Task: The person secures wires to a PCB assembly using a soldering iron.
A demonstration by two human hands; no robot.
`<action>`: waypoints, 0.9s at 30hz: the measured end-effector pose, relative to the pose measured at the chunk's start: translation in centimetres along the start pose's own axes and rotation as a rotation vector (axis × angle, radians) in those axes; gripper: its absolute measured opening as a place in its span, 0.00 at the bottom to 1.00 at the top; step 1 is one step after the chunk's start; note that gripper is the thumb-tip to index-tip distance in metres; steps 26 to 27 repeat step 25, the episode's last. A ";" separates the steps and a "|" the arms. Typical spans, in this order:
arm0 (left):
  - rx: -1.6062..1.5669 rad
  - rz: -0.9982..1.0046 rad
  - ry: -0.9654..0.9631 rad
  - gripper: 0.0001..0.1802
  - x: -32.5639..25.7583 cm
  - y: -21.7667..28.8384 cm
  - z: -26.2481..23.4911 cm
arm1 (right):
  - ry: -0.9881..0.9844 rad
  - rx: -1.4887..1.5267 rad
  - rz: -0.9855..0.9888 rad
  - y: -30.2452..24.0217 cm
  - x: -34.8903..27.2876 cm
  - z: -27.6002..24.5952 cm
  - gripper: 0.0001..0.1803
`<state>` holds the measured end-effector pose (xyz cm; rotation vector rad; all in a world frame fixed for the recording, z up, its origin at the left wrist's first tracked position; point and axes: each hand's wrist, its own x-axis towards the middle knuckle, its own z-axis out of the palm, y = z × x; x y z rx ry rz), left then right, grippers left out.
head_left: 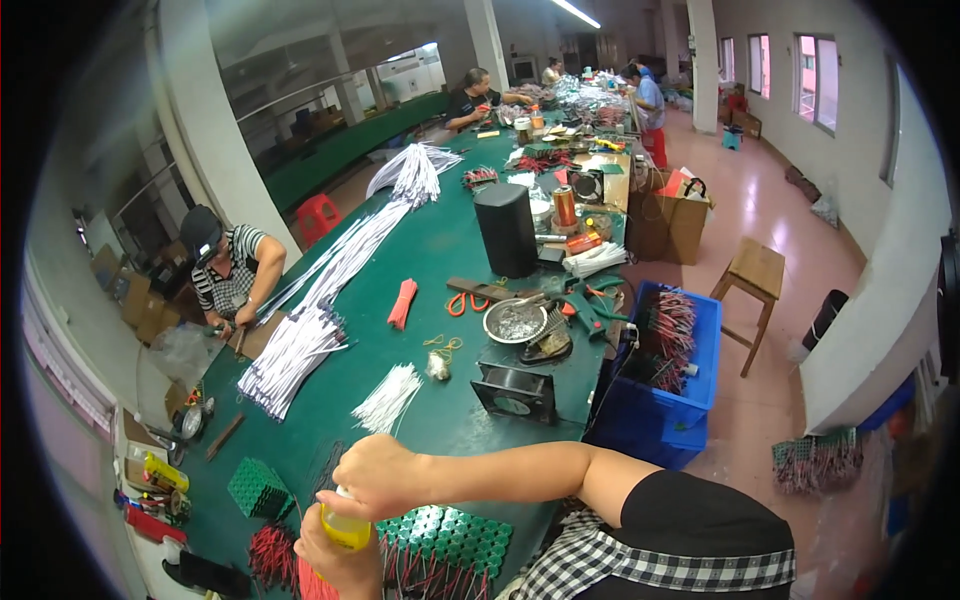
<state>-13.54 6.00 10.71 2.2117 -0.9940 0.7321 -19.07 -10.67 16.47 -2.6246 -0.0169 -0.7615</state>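
My left hand [332, 562] grips a small yellow bottle [346, 528] from below, at the near edge of the green table [440, 250]. My right hand [378, 476] is closed over the bottle's top, and its forearm reaches in from the lower right. Just right of the bottle lies a green block of battery cells [447, 535] with red and black leads under it. A bunch of red wires [270, 553] and a smaller green cell block [258, 488] lie to the left.
On the table are white wire bundles [388, 398], a black fan [515, 392], a metal bowl [515, 322], orange scissors [467, 301] and a black speaker [505, 228]. A blue crate [665, 375] and a wooden stool [752, 280] stand to the right. A seated person [230, 270] works at the left side.
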 end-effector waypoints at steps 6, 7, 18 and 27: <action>-0.912 -0.069 -0.236 0.39 0.8 4.2 -3.4 | 0.384 0.182 -0.512 -0.9 0.3 -2.5 0.19; -0.892 0.034 -0.129 0.38 0.8 5.1 -3.9 | 0.382 0.187 -0.515 -1.6 0.3 -3.2 0.19; -0.672 -0.036 -0.325 0.45 -0.5 2.3 -7.0 | 0.208 0.268 -0.940 -4.8 1.0 -4.9 0.19; -1.289 -0.033 -0.659 0.48 -1.0 0.2 -7.2 | -0.052 0.099 -1.109 -4.3 3.2 -7.7 0.22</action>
